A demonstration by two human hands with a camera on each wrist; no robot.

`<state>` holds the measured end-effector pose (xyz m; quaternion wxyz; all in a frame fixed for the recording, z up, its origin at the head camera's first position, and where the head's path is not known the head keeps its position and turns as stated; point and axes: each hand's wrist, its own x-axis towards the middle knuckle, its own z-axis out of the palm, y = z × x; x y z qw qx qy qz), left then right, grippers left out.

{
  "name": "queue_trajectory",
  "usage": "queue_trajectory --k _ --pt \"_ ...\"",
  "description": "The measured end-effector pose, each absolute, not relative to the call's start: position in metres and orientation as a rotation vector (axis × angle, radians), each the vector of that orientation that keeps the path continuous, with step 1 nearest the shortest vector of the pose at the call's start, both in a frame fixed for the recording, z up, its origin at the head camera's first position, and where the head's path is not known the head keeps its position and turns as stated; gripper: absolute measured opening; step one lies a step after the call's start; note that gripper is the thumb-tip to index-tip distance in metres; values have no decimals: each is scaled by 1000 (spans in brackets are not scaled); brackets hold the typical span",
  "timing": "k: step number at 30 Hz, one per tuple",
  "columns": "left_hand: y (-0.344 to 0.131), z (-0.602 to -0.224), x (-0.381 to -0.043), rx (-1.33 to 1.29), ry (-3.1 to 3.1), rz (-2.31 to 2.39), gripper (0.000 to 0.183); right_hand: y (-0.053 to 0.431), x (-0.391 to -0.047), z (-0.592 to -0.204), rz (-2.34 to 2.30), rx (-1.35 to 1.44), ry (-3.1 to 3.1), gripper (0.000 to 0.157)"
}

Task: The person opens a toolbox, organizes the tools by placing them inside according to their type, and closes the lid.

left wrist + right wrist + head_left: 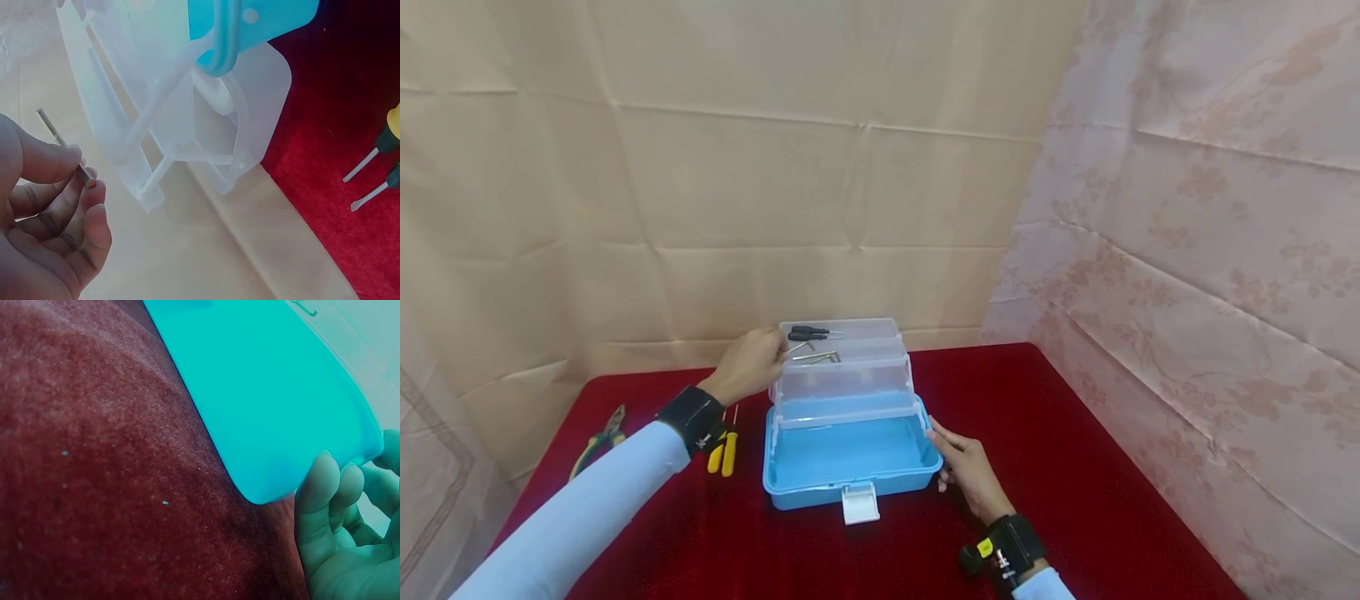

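A light-blue toolbox [805, 497] stands with its clear tiered trays [842, 386] folded up and back. My left hand [749, 363] is at the left end of the upper trays. Its thumb and fingers pinch a metal hex key [57, 136], whose short end shows by the fingertips in the left wrist view. More hex keys [820, 357] lie in a tray, and small black-handled screwdrivers [808, 332] in the tier behind. My right hand [973, 475] holds the box's right side, with curled fingertips against the blue wall and the thumb near the rim.
Two yellow-handled screwdrivers [729, 454] lie left of the box, partly under my left forearm. Farther left are pliers [607, 437]. The white latch [860, 505] hangs down in front. Beige cloth [715, 183] hangs behind the red-covered table [1000, 400].
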<state>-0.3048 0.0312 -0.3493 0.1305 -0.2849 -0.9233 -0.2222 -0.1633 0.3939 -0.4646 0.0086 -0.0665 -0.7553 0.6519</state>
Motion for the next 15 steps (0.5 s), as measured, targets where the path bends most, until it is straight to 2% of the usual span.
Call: queue_trajectory --k 15 --pt "40 -352 -311 -927 -2662 -497 21 395 -163 -464 2039 -189 -2369 56"
